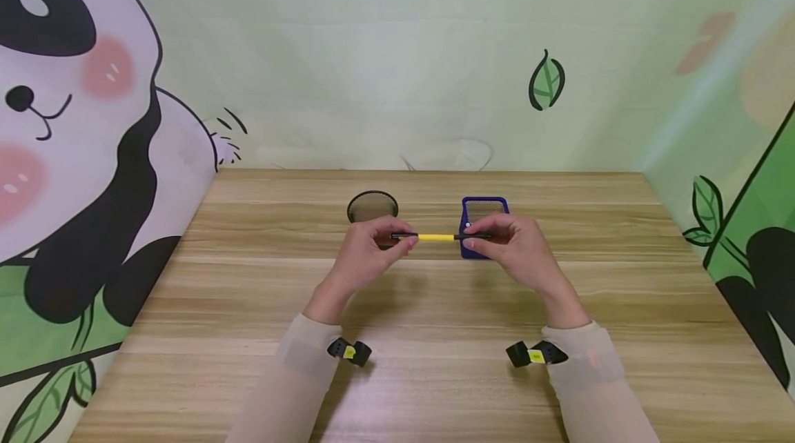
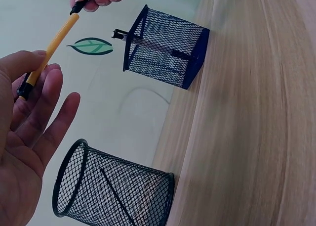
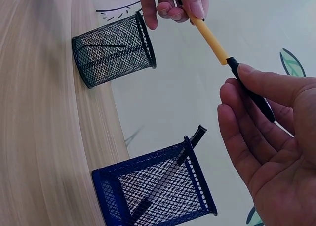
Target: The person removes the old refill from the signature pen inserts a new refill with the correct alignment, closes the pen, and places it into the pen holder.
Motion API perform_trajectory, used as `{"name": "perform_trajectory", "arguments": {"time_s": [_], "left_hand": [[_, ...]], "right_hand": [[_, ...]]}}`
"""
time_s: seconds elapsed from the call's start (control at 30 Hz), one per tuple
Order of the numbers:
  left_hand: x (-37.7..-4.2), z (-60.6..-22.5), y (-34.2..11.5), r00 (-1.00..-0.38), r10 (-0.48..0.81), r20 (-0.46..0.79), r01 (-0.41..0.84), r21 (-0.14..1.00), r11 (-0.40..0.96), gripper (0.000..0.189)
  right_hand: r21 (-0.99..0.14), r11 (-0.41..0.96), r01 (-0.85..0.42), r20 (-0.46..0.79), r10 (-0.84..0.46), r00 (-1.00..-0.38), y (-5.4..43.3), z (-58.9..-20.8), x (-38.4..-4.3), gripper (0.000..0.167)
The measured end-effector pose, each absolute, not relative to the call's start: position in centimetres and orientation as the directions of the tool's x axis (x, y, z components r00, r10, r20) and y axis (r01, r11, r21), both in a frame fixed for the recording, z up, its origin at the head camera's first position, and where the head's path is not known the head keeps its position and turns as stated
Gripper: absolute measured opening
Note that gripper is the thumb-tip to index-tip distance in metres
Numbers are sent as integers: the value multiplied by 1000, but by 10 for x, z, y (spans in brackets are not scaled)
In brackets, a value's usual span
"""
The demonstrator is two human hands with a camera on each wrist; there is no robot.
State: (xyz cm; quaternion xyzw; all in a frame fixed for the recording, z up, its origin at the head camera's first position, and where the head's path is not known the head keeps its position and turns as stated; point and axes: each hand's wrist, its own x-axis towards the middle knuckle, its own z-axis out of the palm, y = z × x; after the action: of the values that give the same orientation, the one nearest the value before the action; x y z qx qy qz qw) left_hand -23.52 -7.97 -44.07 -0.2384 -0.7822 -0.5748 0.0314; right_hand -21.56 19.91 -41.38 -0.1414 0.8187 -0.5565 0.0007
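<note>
A pen [image 1: 436,237] with a yellow barrel and black ends is held level between both hands, above the table. My left hand [image 1: 366,250] pinches its left end between thumb and fingers, near a black clip in the left wrist view. At the other end, the black tapered part [image 3: 256,100] is pinched by the thumb and fingers of my right hand [image 1: 522,250]. Behind the right hand stands a square blue mesh pen holder [image 1: 473,250] with another pen [image 3: 198,136] leaning inside. A round black mesh holder [image 1: 373,210] stands behind the left hand.
Both holders are upright on the wood-grain table [image 1: 435,374], with a gap between them. A printed backdrop [image 1: 310,84] with a panda and leaves rises behind the table and along its sides. Small black cameras [image 1: 350,352] sit on both wrists.
</note>
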Motion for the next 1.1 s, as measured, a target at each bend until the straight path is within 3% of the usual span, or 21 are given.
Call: {"name": "perform_trajectory", "arguments": {"time_s": [0.8, 1.1], "left_hand": [[-236, -435, -63, -838, 393, 378, 510, 799, 317, 9], [-236, -432, -56, -830, 432, 353, 539, 706, 459, 12]], "right_hand": [[-922, 317, -223, 139, -266, -954, 192, -415, -214, 14], [-913, 325, -248, 157, -281, -947, 192, -419, -215, 14]]}}
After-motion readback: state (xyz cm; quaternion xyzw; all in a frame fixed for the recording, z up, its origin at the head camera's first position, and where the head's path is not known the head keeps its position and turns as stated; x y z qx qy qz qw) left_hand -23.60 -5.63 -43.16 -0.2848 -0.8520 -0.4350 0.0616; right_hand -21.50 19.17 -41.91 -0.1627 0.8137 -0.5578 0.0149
